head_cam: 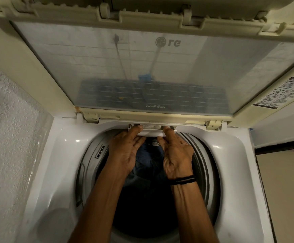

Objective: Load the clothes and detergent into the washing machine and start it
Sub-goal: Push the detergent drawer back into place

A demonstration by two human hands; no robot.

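Observation:
A white top-loading washing machine (55, 155) stands open below me, its glass lid (142, 67) raised upright at the back. Dark blue clothes (148, 158) lie inside the drum. At the back rim of the opening sits a small white detergent drawer (151, 132), partly pulled out, with white powder visible inside. My left hand (125, 148) holds the drawer's left end, thumb on top and fingers beneath. My right hand (176, 151) grips its right end the same way. A black band circles my right wrist.
A rough white wall (8, 128) runs close along the left of the machine. To the right is a beige floor (286, 190) with a dark strip. A warning label (282, 92) sticks on the lid's right frame.

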